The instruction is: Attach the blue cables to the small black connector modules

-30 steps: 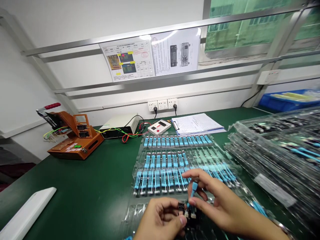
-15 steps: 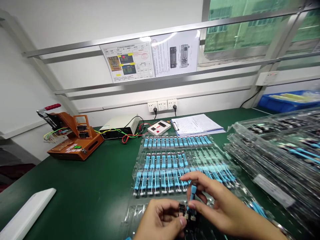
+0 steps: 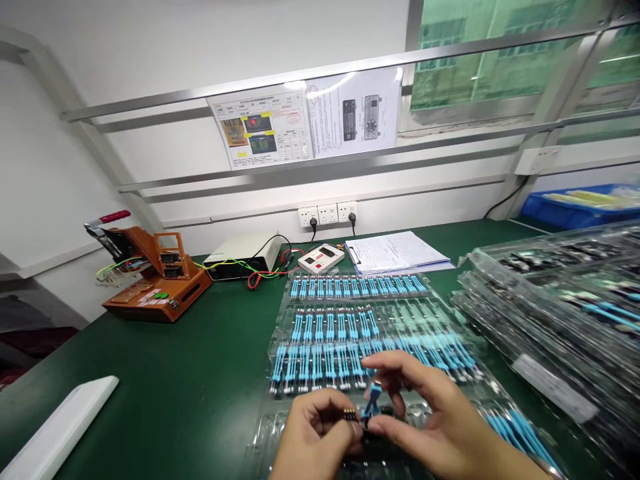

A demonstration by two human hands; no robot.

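My left hand (image 3: 315,430) pinches a small black module with metal pins (image 3: 353,415) low in the picture. My right hand (image 3: 433,417) holds a slim blue connector piece (image 3: 373,401) between thumb and fingers, tilted against that module. The two hands nearly meet, and my fingers hide most of the module. Beyond them lies a clear plastic tray (image 3: 274,373) holding rows of blue-bodied parts with dark ends. More of the same parts lie at the lower right (image 3: 520,433).
Stacked clear trays (image 3: 545,300) fill the right of the green bench (image 3: 165,373). At the back stand an orange test fixture (image 3: 160,293), a white power unit (image 3: 243,257), a small white tester (image 3: 321,259) and papers on a clipboard (image 3: 395,253). A white bar (image 3: 65,430) lies at the front left.
The blue piece has tilted from nearly upright and now leans against the module. My hands have drawn closer together, and the view has shifted slightly.
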